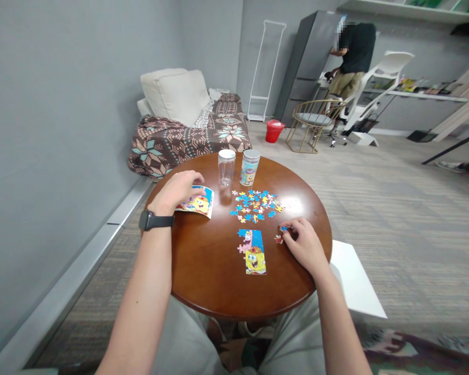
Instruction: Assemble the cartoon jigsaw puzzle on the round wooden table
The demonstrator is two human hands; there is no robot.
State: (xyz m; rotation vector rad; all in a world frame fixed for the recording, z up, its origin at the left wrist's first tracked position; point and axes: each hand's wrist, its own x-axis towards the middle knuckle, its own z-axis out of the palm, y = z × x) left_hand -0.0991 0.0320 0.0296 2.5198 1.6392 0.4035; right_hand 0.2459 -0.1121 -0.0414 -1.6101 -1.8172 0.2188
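Observation:
My left hand [183,188], with a dark watch on the wrist, is at the upper edge of a curved picture card [204,204]. Its thumb lies over the printed side and its fingers bend past the edge. On the right, my right hand [303,242] pinches a small blue puzzle piece [283,228], partly hidden by the fingertips. Just below it lies a reddish piece [279,239]. Between my hands is a joined puzzle section [255,258] showing a yellow and a pink cartoon figure. Its left edge is uneven with tabs. Loose puzzle pieces [258,204] are scattered beyond it.
A clear jar [226,169] and a printed jar [249,169] stand at the far side of the round wooden table [214,281]. Behind are a covered sofa [195,130], a red bin [274,131] and a wire chair [312,120]. A person [355,52] stands near the fridge [310,62].

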